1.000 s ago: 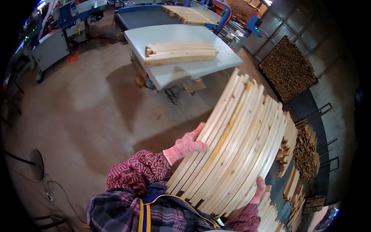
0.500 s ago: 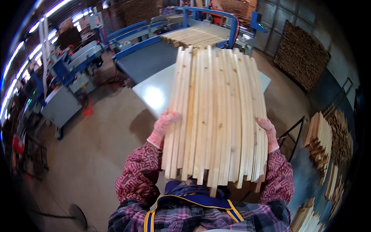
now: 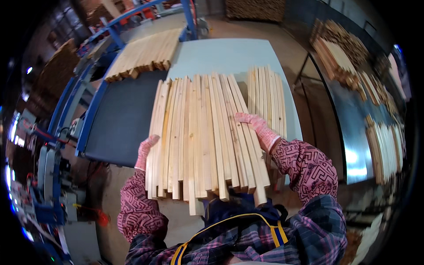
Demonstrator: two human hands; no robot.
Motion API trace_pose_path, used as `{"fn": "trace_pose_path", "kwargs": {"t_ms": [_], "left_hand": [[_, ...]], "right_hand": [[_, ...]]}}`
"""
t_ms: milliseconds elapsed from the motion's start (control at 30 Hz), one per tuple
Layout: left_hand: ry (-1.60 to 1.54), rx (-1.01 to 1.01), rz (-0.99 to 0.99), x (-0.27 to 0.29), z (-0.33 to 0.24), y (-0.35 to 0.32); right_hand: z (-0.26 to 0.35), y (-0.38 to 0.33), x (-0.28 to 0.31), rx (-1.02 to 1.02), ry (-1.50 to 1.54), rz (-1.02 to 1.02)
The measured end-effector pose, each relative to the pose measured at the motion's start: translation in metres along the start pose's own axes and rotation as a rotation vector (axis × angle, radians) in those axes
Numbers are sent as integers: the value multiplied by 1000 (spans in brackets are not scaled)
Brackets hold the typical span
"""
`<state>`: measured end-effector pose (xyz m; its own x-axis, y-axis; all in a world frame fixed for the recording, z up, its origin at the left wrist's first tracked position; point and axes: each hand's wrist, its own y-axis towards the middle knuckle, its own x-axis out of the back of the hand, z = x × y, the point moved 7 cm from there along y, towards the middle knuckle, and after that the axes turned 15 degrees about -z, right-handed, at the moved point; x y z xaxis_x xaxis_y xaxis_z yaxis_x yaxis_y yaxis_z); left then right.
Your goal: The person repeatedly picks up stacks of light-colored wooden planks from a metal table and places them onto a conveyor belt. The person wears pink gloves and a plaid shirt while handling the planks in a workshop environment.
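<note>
A broad layer of pale wooden strips lies side by side in front of me, their near ends uneven and close to my apron. My left hand, in a pink knitted glove, grips the layer's left edge. On the right side, my gloved right hand is closed over the outer strips, its fingers lying across their top. Beyond that hand, a narrower group of wooden strips rests on the pale tabletop, with a gap between the two groups at their far ends. The undersides of the strips are hidden.
Left of the tabletop runs a dark conveyor belt with a blue frame, carrying another row of wooden strips at its far end. A metal bench on the right holds several wood stacks. More machinery stands at the left.
My view has swung right, and the held strips are now above the tabletop beside the belt. My right hand has shifted onto the strips' top. A separate group shows at the right.
</note>
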<state>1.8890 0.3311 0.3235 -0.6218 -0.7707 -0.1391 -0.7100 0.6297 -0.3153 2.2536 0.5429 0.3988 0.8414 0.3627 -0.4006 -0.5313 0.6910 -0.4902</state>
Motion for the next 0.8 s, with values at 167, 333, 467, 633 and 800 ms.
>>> {"fn": "trace_pose_path", "kwargs": {"t_ms": [167, 333, 467, 633, 800], "left_hand": [[29, -20, 309, 16, 28, 43], [559, 70, 49, -50, 8, -6], [1036, -177, -118, -37, -12, -14], [1052, -327, -160, -31, 9, -25], [1306, -242, -4, -38, -16, -45]], "right_hand": [[-14, -20, 21, 17, -856, -187], [31, -36, 35, 124, -1714, -206], [90, -61, 170, 508, -1361, -949], [54, -47, 158, 234, -1236, -840], [32, -9, 206, 531, -1139, -594]]}}
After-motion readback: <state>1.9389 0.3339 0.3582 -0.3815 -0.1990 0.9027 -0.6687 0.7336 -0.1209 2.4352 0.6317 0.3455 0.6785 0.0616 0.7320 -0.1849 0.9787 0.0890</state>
